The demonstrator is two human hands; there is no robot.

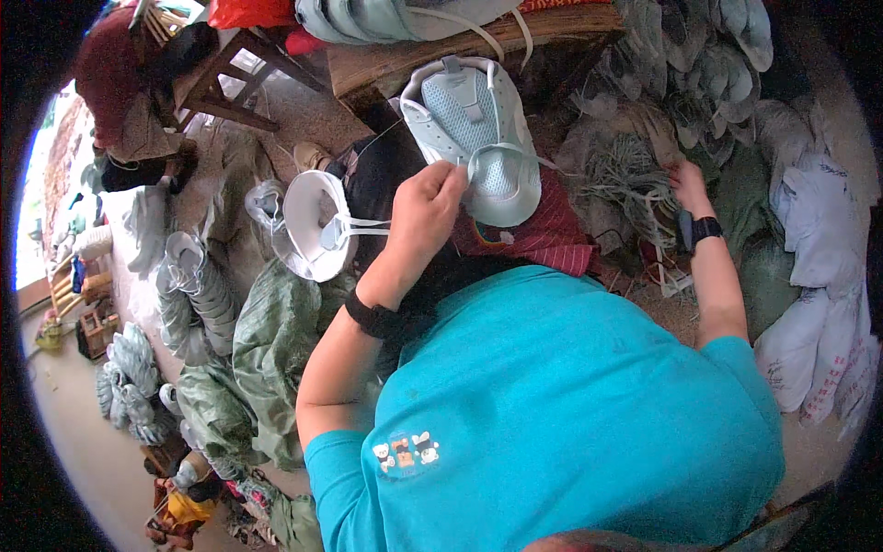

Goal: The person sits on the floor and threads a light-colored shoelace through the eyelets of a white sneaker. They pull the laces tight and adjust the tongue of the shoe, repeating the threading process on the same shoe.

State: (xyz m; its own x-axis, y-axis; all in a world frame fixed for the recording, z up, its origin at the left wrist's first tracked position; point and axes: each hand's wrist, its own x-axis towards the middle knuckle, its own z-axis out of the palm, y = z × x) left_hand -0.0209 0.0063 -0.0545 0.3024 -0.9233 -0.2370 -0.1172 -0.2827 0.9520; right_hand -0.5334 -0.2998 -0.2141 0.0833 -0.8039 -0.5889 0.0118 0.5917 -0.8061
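Observation:
A light-blue and white shoe upper [478, 115] rests above my lap, its mesh tongue facing up and a pale shoelace [497, 150] crossing its front. My left hand [428, 207] is closed in a pinch on this lace at the upper's near left edge. Out to the right, my right hand [688, 184] is by a hanging bundle of grey laces [625, 170]. Its fingers are bent together, but what they grip is lost against the bundle. A strand runs from the upper toward that side. Left of my left wrist lies a white, hollow oval piece [317, 262] with pale strips.
A wooden bench [368, 74] ahead carries more pale uppers [359, 20]. Stacked uppers hang at the upper right [727, 55]. White printed sacks [819, 221] line the right side. Green sacks [276, 340] and nested shoes [198, 285] cover the left floor. Another person [115, 83] sits at far left.

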